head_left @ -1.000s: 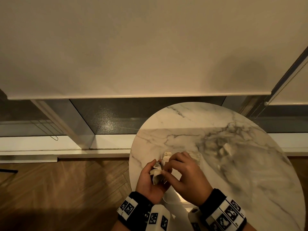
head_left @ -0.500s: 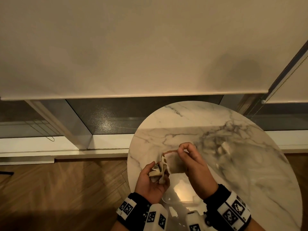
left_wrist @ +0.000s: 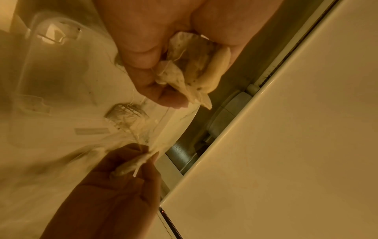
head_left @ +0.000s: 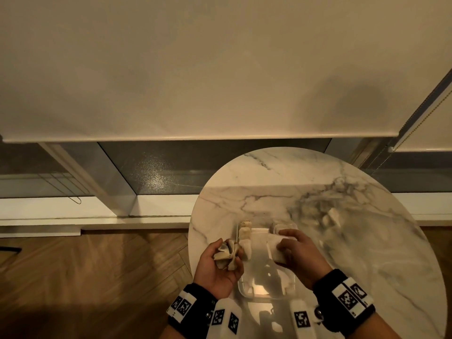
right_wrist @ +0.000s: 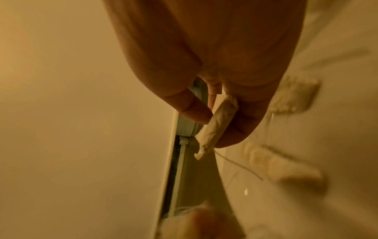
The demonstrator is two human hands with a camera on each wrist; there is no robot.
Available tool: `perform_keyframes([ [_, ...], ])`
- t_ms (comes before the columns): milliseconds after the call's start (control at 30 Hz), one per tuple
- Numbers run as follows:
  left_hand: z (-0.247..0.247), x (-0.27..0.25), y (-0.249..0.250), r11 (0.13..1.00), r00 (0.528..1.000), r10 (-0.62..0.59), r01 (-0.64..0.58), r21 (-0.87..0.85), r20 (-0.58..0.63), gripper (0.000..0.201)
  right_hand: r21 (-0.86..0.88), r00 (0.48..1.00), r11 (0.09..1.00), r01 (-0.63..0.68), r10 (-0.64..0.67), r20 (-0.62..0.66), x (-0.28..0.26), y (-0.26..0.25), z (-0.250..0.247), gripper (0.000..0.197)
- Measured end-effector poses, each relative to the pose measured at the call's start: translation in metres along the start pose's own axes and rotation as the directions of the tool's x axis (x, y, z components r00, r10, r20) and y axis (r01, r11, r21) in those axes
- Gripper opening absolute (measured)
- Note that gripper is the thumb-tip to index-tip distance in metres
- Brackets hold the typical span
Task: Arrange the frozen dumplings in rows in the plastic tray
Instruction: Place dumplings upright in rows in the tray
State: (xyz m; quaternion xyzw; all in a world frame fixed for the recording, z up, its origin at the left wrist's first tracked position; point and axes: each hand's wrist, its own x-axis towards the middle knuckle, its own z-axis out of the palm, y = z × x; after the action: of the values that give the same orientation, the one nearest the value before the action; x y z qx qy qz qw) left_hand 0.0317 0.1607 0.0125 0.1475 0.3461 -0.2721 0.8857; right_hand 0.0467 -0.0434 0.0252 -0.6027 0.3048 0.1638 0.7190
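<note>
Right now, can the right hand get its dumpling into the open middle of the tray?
Probably yes: the right hand pinches a dumpling directly over the plastic tray, whose middle looks bare between the two rows.

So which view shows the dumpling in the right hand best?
The right wrist view: the dumpling sits close up, pinched between thumb and fingers. In the head view the right hand mostly hides it; the left wrist view shows it blurred.

You see a white marble table (head_left: 318,182) veined in grey, a clear tray (head_left: 266,287), and pale cream dumplings (head_left: 245,234) flecked with dark specks. Your wristbands (head_left: 342,299) are black with white tags printed in black squares. The floor (head_left: 85,265) is brown herringbone wood; the blind (head_left: 195,69) is plain cream.
</note>
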Motion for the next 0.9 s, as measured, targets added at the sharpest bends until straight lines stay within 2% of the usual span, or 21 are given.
perform_keyframes([
  [67, -0.002, 0.0, 0.002, 1.0, 1.0, 0.012, -0.012, 0.008, -0.017, 0.023, -0.27, 0.989, 0.955, 0.123, -0.141, -0.048, 0.012, 0.006, -0.01, 0.028],
  [100, -0.003, 0.001, 0.002, 1.0, 1.0, 0.015, -0.014, 0.008, -0.022, 0.024, -0.429, 0.972, 0.884, 0.186, -0.228, -0.049, 0.019, 0.007, -0.015, 0.024],
  [167, -0.007, 0.001, 0.003, 1.0, 0.999, 0.012, -0.012, -0.002, -0.035, 0.024, -0.718, 0.939, 0.654, 0.24, -0.344, 0.001, 0.031, 0.01, -0.025, 0.017],
  [233, -0.009, 0.003, 0.003, 1.0, 0.999, 0.007, -0.007, -0.015, -0.046, 0.025, -0.853, 0.932, 0.462, 0.241, -0.355, 0.071, 0.042, 0.011, -0.032, 0.016],
  [300, -0.01, 0.003, 0.004, 1.0, 0.999, 0.006, -0.008, -0.028, -0.054, 0.027, -0.897, 0.941, 0.371, 0.239, -0.315, 0.12, 0.051, 0.011, -0.037, 0.015],
  [467, -0.011, 0.007, 0.005, 0.999, 0.998, 0.011, -0.013, -0.035, -0.058, 0.027, -0.937, 0.976, 0.28, 0.207, -0.127, 0.177, 0.067, 0.008, -0.038, 0.014],
  [533, -0.01, 0.008, 0.006, 0.999, 0.998, 0.014, -0.016, -0.04, -0.063, 0.027, -0.965, 0.981, 0.188, 0.184, -0.095, 0.169, 0.075, 0.008, -0.037, 0.016],
  [633, -0.008, 0.01, 0.007, 0.999, 0.998, 0.022, -0.025, -0.045, -0.065, 0.027, -0.985, 0.975, -0.005, 0.175, -0.141, 0.173, 0.085, 0.009, -0.034, 0.021],
  [900, -0.01, 0.013, 0.008, 0.998, 0.997, 0.041, -0.044, -0.043, -0.069, 0.025, -0.978, 0.959, -0.18, 0.108, -0.238, 0.15, 0.102, 0.005, -0.032, 0.021],
])
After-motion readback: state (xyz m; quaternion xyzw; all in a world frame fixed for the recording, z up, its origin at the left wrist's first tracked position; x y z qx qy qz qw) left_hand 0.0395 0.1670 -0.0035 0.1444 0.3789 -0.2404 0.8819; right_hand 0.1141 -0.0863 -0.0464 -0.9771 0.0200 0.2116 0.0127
